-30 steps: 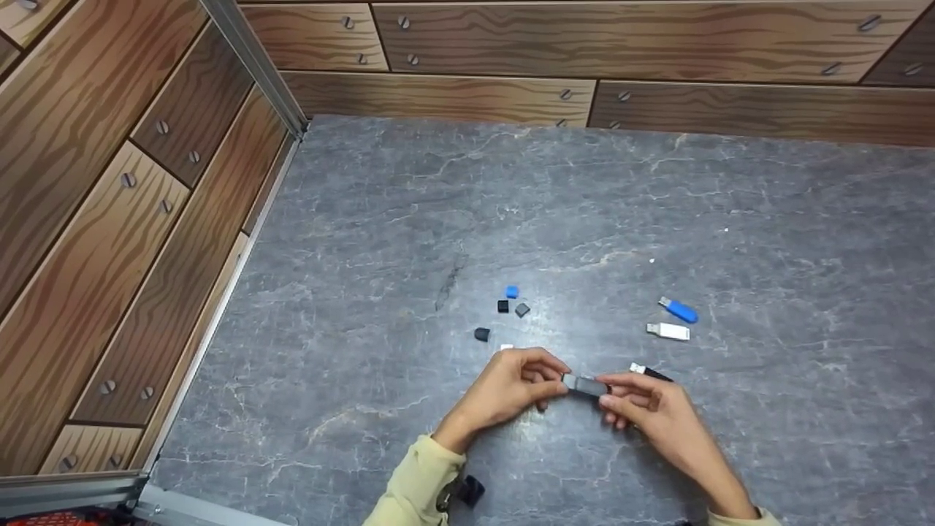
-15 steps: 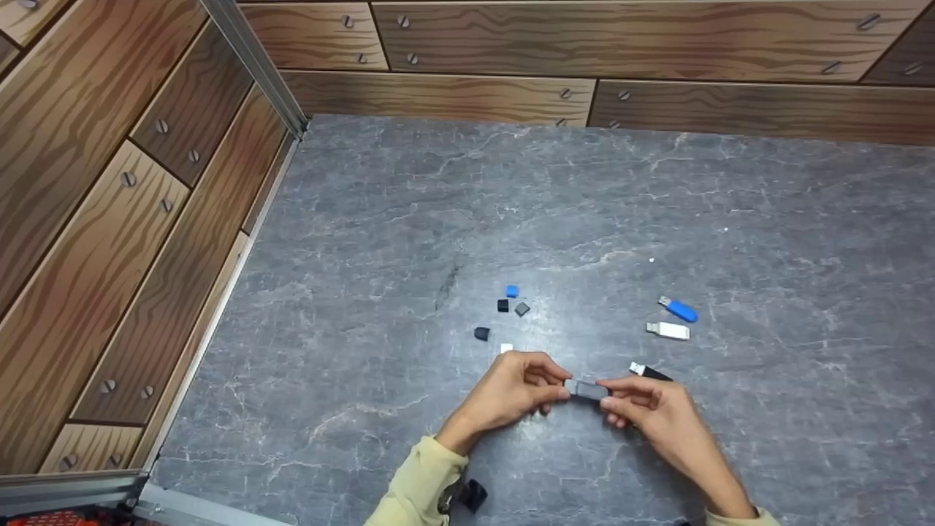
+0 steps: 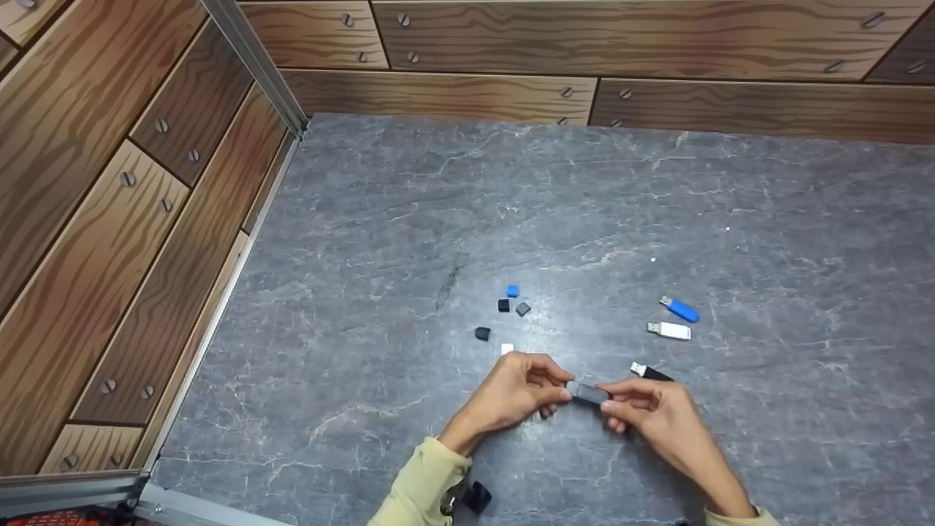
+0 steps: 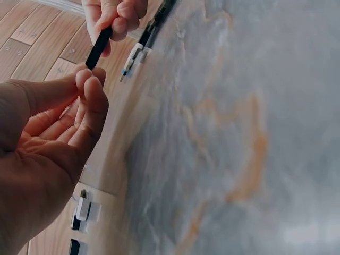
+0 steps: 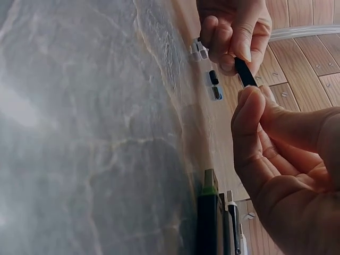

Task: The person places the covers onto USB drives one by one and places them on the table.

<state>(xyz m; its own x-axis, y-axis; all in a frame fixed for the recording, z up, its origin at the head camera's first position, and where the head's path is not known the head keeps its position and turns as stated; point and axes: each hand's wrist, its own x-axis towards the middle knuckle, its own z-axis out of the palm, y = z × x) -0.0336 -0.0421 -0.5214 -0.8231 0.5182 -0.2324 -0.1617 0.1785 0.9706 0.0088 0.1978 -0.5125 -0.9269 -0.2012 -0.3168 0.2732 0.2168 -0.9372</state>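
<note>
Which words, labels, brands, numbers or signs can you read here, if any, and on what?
None can be read in any view.
White USB stick: possible marking near its end, too small to read.
Grey stick between left hand and right hand: no lettering can be made out.
Blue USB stick, black USB stick: nothing legible.

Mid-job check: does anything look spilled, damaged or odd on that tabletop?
Nothing looks spilled or broken. Two tiny white specks lie on the tabletop beyond the blue USB stick, perhaps debris. A dark smudge left of the blue cap also stands out; whether it is a stain or part of the pattern, I cannot tell.
</note>
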